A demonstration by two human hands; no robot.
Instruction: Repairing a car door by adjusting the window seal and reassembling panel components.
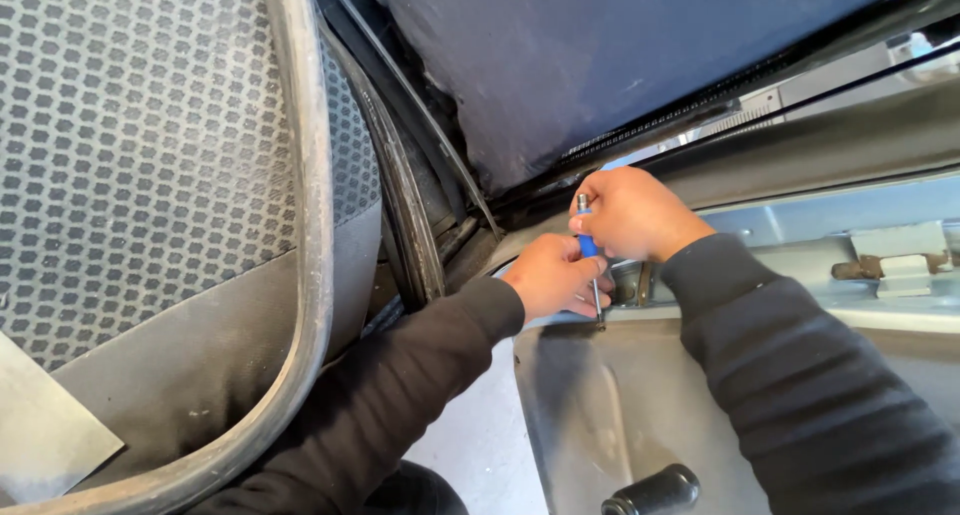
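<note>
Two hands meet in the tight corner where a grey metal panel (600, 415) runs under a pale ledge (800, 245), a curved rubber seal (310, 225) crowding the left side. Right hand (632, 215), wrist bent down, has its fingers clamped on a blue-handled screwdriver (590, 260) standing upright at the panel's far edge; left hand (553, 275) curls closed around its shaft. Open panel lies nearer.
</note>
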